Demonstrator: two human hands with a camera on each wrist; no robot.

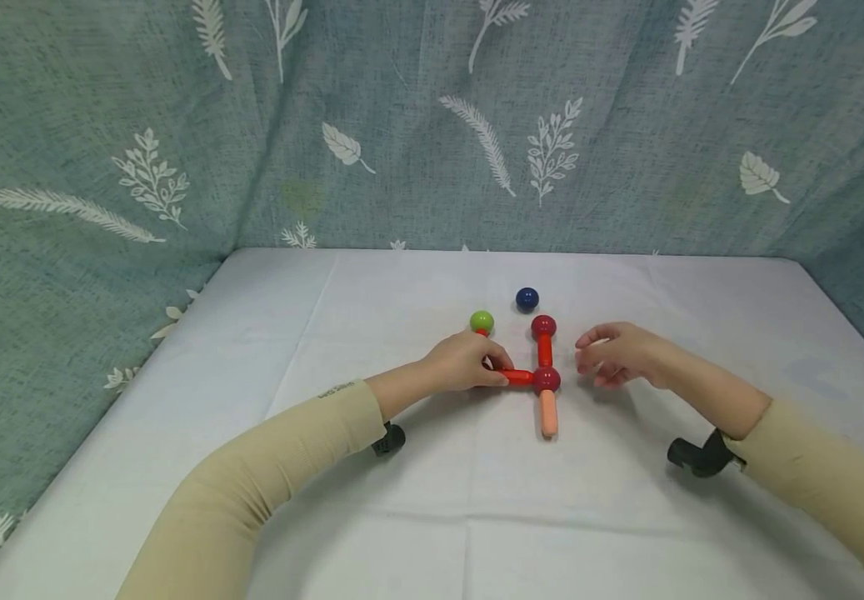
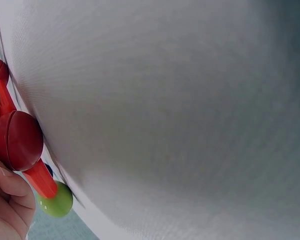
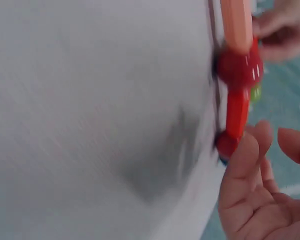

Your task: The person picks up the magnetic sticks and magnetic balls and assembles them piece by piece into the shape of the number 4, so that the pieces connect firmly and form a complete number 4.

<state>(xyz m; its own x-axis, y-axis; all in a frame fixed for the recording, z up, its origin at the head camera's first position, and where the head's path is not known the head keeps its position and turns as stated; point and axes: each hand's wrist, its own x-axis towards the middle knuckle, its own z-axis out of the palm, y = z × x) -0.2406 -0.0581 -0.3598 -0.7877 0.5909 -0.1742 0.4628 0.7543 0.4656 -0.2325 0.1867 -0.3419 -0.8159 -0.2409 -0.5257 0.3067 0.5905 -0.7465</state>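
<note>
A toy frame of balls and sticks lies on the white cloth. My left hand holds its left side, with the thumb at a red stick and fingers beside a dark red ball. That ball is hidden by the hand in the head view. Another red stick links it to a green ball. On the frame's right side are a dark red ball, a peach stick, a red stick and a far dark red ball. My right hand hovers just right, fingers loosely bent, holding nothing.
Just behind the frame, a loose dark blue ball sits on the white cloth. Green leaf-patterned fabric hangs behind the table. A black wrist camera is strapped below the right sleeve.
</note>
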